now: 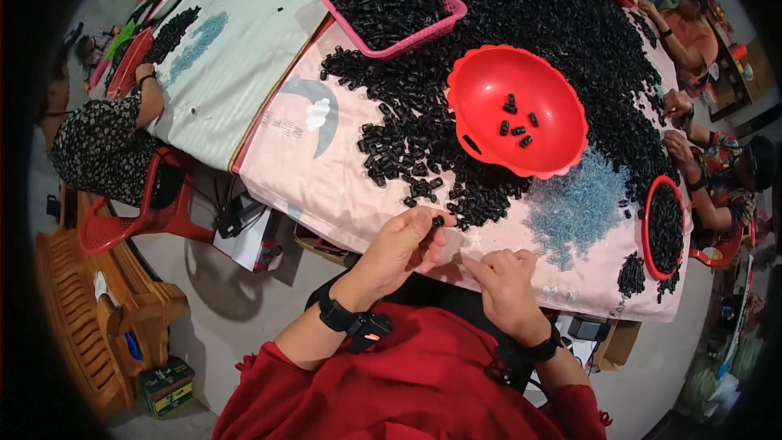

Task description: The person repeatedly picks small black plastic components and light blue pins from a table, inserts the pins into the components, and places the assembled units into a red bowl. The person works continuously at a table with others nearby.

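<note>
My left hand (399, 248) pinches a small black plastic piece (438, 221) between thumb and fingertips, just above the near table edge. Beside it, my right hand (509, 289) is closed, its fingers bent and the index finger pointing toward the left hand. Whatever its fingertips hold, if anything, is hidden. Loose short black cylindrical pieces (481, 200) lie just beyond both hands. A heap of small bluish, see-through pieces (574, 208), perhaps tiny springs, spreads to their right. The red scalloped bowl (489, 85) behind holds several black pieces.
A pink basket (459, 12) full of black pieces stands at the back. Black parts cover much of the pink tablecloth (297, 175). A red oval tray (646, 232) sits at the right edge. People work along both sides. A red chair (114, 224) and wooden bench (81, 310) stand left.
</note>
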Motion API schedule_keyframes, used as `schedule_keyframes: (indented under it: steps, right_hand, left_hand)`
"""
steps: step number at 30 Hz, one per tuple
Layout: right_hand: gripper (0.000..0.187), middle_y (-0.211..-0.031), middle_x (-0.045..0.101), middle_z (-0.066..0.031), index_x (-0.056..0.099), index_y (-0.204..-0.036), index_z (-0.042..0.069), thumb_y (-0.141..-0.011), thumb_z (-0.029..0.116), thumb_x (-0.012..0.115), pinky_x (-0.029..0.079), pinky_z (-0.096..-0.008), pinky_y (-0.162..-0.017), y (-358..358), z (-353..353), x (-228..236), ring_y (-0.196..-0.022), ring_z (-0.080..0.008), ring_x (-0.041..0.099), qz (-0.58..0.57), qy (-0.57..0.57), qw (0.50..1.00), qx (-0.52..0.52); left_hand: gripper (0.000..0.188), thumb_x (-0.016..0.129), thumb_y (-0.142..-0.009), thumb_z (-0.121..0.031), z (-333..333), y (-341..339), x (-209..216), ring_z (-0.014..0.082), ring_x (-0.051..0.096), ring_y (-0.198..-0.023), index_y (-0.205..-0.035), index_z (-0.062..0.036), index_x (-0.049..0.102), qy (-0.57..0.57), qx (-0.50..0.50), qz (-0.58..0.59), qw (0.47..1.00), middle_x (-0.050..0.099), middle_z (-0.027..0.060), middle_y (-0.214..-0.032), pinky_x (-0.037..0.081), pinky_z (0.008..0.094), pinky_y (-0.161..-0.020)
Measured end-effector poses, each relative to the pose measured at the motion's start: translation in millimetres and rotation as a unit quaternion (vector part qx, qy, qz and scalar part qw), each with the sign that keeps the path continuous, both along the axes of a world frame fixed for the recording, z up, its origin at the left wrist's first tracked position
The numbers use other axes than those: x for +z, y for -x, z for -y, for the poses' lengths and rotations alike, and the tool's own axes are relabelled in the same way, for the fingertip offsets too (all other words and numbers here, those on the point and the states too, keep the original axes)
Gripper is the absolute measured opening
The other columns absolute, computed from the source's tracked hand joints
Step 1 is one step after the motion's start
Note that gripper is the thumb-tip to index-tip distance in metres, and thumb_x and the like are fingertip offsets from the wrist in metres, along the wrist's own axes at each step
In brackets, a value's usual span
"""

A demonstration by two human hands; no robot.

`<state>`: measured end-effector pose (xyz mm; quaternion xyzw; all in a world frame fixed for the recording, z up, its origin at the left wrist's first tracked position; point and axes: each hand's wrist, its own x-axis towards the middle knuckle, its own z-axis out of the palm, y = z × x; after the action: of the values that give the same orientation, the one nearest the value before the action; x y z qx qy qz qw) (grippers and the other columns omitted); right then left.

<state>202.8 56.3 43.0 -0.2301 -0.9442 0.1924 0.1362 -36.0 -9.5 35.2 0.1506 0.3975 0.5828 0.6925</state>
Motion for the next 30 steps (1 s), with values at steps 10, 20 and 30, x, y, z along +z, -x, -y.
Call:
schedule_keyframes:
  steps: [10, 20, 30]
  right_hand:
    - [0.043, -0.1, 0.06, -0.0054, 0.07, -0.123, 0.01, -0.081, -0.002, 0.063, 0.037, -0.0466, -0.092, 0.0, 6.6, -0.1, -0.098, -0.0257, 0.06, -0.012, -0.015, 1.0, 0.022]
    - [0.026, -0.098, 0.062, -0.0116, 0.072, -0.115, 0.004, -0.089, -0.002, 0.069, 0.046, -0.0439, -0.081, -12.8, -14.9, -30.9, -0.093, -0.0325, 0.06, -0.128, 0.048, 0.985, -0.11]
    - [0.024, -0.094, 0.062, -0.014, 0.073, -0.112, 0.002, -0.09, -0.005, 0.068, 0.049, -0.043, -0.079, -7.9, -18.8, -25.7, -0.09, -0.0335, 0.061, -0.155, 0.069, 0.978, -0.117]
  left_hand:
    - [0.052, 0.05, -0.111, -0.052, -2.7, 1.2, -7.7, 0.0072, 0.054, -0.065, -0.115, -0.0017, 0.062, -0.02, -0.043, 0.055, 0.997, 0.061, -0.0007, -0.084, 0.043, 0.0221, -0.052]
    - [0.025, 0.063, -0.107, -0.02, -45.3, 20.2, 41.1, 0.0142, 0.071, -0.096, -0.128, -0.0044, 0.065, -0.04, -0.083, -0.013, 0.996, 0.07, 0.006, -0.11, 0.059, 0.0278, -0.076]
    - [0.056, 0.058, -0.11, -0.022, -156.0, 3.0, 96.0, 0.0235, 0.058, -0.133, -0.155, 0.0065, 0.042, -0.052, -0.134, -0.248, 0.958, 0.06, 0.0165, -0.142, 0.047, 0.038, -0.115]
